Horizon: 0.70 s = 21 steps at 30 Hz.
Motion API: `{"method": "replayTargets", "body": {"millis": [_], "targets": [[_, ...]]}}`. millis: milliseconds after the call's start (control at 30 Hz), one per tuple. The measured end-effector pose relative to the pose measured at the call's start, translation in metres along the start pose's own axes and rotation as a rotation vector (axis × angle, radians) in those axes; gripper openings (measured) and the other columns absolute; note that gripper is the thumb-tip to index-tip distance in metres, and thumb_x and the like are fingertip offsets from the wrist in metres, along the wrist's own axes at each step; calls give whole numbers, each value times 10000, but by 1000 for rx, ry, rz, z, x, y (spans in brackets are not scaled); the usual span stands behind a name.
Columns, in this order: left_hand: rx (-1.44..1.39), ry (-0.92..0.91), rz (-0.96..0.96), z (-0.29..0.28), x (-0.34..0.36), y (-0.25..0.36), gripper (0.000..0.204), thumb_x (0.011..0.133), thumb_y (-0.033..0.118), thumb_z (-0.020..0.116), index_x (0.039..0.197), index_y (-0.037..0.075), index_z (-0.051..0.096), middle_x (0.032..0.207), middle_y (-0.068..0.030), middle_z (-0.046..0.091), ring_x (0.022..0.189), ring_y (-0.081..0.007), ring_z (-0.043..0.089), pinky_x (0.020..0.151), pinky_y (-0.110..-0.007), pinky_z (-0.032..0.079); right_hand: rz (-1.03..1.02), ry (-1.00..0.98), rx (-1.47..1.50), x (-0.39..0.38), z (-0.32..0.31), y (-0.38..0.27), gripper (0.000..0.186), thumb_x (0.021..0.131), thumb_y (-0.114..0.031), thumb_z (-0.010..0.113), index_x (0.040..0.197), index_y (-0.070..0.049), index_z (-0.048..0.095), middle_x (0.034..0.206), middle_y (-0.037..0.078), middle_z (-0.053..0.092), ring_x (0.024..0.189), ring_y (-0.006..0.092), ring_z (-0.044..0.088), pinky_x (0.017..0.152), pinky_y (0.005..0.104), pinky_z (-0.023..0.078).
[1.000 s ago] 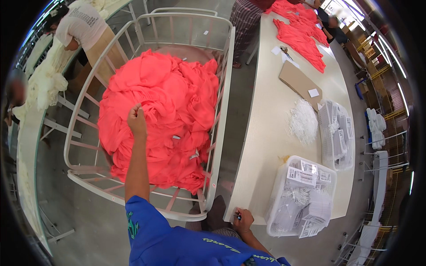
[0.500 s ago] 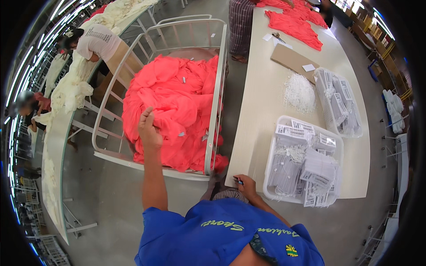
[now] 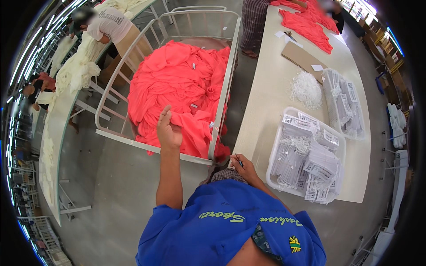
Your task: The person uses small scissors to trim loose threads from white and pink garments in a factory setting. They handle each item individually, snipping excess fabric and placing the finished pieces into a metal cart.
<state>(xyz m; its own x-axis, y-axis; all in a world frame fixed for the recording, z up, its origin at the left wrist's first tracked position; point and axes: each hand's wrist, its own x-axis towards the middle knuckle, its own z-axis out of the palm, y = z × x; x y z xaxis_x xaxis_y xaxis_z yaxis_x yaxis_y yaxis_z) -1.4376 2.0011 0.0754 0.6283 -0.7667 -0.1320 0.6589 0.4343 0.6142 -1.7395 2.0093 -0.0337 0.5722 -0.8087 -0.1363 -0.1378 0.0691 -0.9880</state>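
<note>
A large heap of coral-red thin garments (image 3: 177, 84) fills a white-railed cart (image 3: 222, 95) in front of me, with small white tags showing on the cloth. My left hand (image 3: 169, 131) is over the heap's near side, fingers stretched upward and slightly curled. A fold of coral cloth lies against its thumb side; no firm grip shows. By the near left corner of the right-hand table, my right hand (image 3: 244, 167) is closed around a small dark-and-blue tool (image 3: 240, 162). Its exact kind is too small to make out.
The pale table (image 3: 253, 115) on my right carries a white basket of tags (image 3: 310, 155), a clear bin of tags (image 3: 344, 104), loose white strings (image 3: 306, 91) and a brown cardboard strip (image 3: 295, 60). People stand at the far end and at the left table (image 3: 66, 115).
My left hand has shifted right over the heap, and the cloth beside it lies differently. The right hand stays near the table corner with the small tool. The whole view has shifted slightly.
</note>
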Motion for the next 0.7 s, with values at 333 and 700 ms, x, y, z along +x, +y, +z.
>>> {"method": "replayTargets", "body": {"millis": [333,700], "targets": [[-15,-31,-128,17,-33,2,216,875,17,478,1070,2,569,899,-57,616,820,-156,601,826,-312,503,145,206,364,64,37,-49,297,960,-235,556,1132,5,572,769,11,610,613,57,511,552,205,418],[-42,-352,-217,0,-64,18,158,844,-6,482,948,-19,601,954,-83,625,889,-158,601,861,-303,484,296,88,517,106,67,-88,526,844,-294,718,1257,-44,510,789,-47,526,616,36,476,497,194,382]]}}
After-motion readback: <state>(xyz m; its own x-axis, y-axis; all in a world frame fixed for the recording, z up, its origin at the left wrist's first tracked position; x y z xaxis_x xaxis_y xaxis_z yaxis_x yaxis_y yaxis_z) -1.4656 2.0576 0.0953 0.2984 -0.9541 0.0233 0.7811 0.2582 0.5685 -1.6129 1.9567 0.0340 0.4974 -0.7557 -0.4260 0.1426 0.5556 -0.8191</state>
